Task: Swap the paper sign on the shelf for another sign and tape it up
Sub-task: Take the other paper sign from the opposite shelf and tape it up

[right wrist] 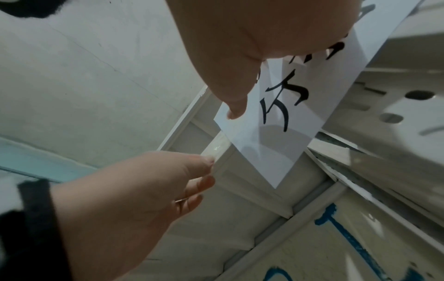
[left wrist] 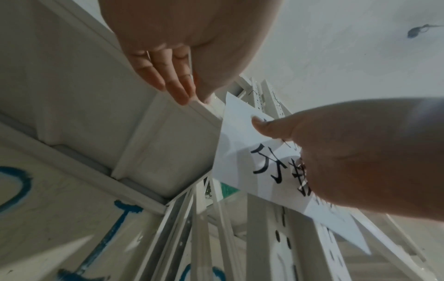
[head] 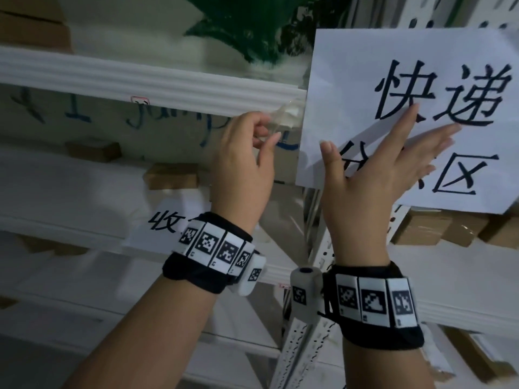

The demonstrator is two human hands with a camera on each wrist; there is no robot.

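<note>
Right hand presses flat, fingers spread, on the paper sign, held landscape, characters upright, against the perforated shelf upright. Left hand pinches a clear tape strip at the sign's left edge, over the white shelf beam; cardboard boxes sit behind.

dim, greyish light; soft shadows on the white paper; slight motion blur; wrist views bend strongly at the edges.

Tape left of sign.
</note>
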